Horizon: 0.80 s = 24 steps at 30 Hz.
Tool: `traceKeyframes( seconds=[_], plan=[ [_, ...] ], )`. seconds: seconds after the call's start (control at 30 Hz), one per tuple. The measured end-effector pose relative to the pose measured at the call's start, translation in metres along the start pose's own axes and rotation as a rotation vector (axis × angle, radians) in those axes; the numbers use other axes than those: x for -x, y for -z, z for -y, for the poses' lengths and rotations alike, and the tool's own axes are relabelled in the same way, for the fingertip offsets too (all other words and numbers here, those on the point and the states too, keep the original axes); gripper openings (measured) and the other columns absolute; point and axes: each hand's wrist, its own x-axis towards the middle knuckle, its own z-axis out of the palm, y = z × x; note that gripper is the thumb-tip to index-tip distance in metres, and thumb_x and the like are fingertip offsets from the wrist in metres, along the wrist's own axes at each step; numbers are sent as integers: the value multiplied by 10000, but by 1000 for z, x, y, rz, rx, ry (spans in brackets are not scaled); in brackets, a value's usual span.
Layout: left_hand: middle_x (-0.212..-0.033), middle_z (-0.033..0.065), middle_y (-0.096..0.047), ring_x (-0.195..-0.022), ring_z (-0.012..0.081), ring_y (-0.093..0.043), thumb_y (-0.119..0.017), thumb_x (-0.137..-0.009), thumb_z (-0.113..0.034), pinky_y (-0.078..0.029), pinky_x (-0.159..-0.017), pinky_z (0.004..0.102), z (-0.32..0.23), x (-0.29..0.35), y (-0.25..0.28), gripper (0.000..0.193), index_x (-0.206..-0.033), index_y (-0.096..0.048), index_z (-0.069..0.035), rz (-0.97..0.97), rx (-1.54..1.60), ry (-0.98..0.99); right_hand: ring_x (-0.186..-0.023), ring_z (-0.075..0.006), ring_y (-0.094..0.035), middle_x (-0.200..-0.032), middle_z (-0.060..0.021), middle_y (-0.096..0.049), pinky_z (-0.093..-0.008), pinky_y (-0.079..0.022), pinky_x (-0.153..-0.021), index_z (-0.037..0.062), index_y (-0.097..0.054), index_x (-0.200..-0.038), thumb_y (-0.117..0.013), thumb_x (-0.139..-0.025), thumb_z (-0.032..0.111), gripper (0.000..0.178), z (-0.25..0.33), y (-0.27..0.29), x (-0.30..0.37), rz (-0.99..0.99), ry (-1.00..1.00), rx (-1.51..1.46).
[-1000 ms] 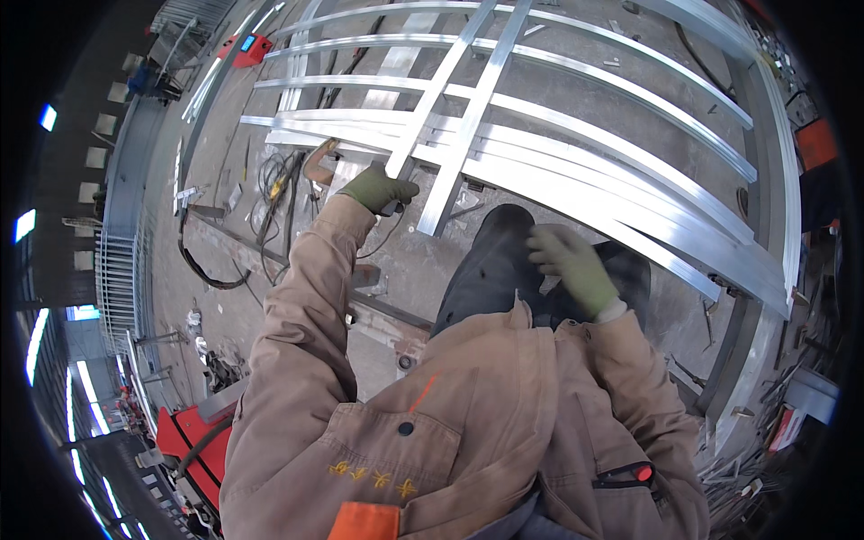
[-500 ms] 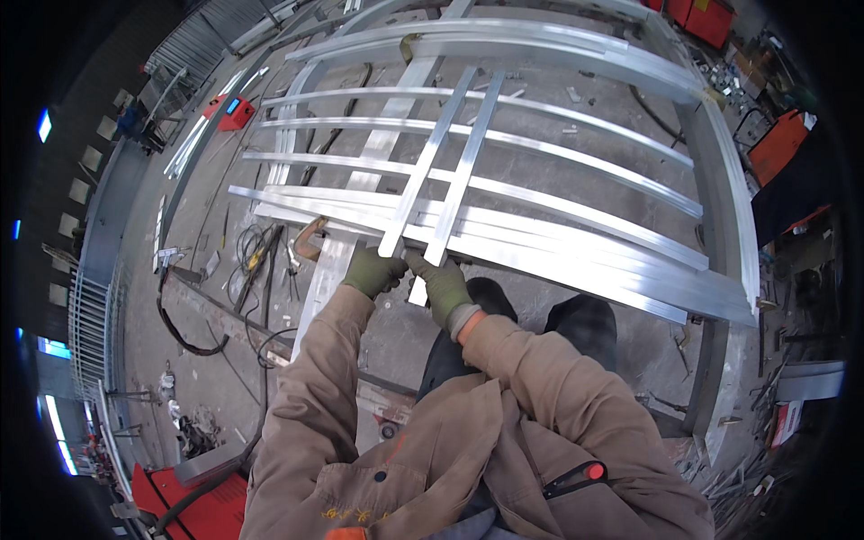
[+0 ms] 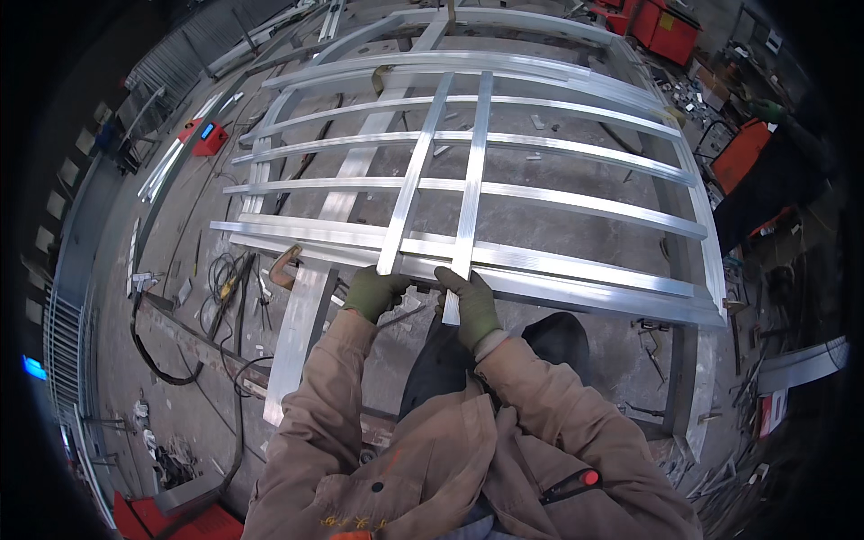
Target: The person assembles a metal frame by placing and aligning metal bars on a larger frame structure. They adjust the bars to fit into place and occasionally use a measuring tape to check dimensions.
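Observation:
Two silver metal bars lie lengthwise away from me across several long metal rails. My left hand (image 3: 376, 293), in a green work glove, is closed around the near end of the left metal bar (image 3: 416, 175). The green-gloved right hand (image 3: 472, 304) grips the right metal bar (image 3: 470, 202) close to its near end, which juts past the nearest rails (image 3: 558, 263). Both bars rest on top of the slimmer rails (image 3: 558, 203). The undersides of both grips are hidden.
A large metal frame (image 3: 700, 216) surrounds the rails. A clamp (image 3: 284, 267) sits on its near left part, beside a wide beam (image 3: 301, 351). Cables (image 3: 238, 315) lie on the floor at left. Red machines (image 3: 661, 31) stand at the far right, where another person's gloved hand (image 3: 767, 111) shows.
The near ends of the two bars are farther apart, with my right hand shifted right along with its bar. The whole view has also shifted slightly.

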Motion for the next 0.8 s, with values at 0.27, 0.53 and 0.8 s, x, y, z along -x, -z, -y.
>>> traceKeyframes(
  seconds=[0.27, 0.53, 0.8],
  plan=[
    [-697, 89, -747, -584, 148, -693, -908, -910, -247, -511, -527, 342, -6, 4, -12, 281, -915, -862, 30, -12, -71, -37, -735, -148, -680, -909, -15, -706, -331, -557, -647, 64, -760, -1161, -946, -1009, 279, 323, 12, 9, 5, -30, 26, 7],
    [-716, 76, -774, -597, 135, -715, -906, -949, -200, -520, -537, 310, -5, 7, -20, 200, -963, -892, -1, -7, -126, -56, -703, -147, -673, -895, -9, -685, -326, -564, -615, 90, -744, -1197, -936, -1019, 320, 348, 12, 16, 3, -25, -10, -52],
    [-726, 78, -788, -608, 131, -733, -877, -973, -200, -539, -541, 312, 3, 2, -26, 187, -967, -914, -17, -16, -221, -159, -629, -139, -646, -859, 8, -675, -345, -559, -580, 137, -727, -1194, -929, -1030, 382, 358, 3, 23, -7, -59, 24, -44]
  ],
)
